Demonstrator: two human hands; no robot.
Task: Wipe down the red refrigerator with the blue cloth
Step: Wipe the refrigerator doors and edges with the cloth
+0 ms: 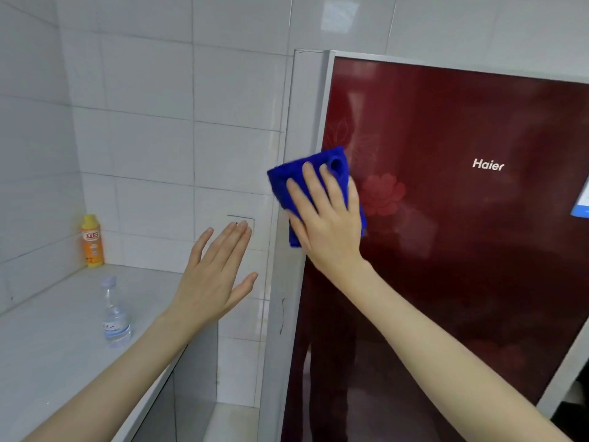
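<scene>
Blue cloth (306,180) lies pressed by the flat, spread right hand (325,218) on the red refrigerator (446,250) door's left edge, mid-wipe; next stroke likely runs across toward the Haier logo (488,164), while the left hand (213,275) hovers spread, empty, beside the door.

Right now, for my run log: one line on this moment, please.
wipe | right hand presses blue cloth on red refrigerator left edge | left hand open, holds nothing

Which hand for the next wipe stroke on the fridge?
Right. The right hand presses the blue cloth on the red refrigerator; the left hand is open, empty, off the door.
</scene>
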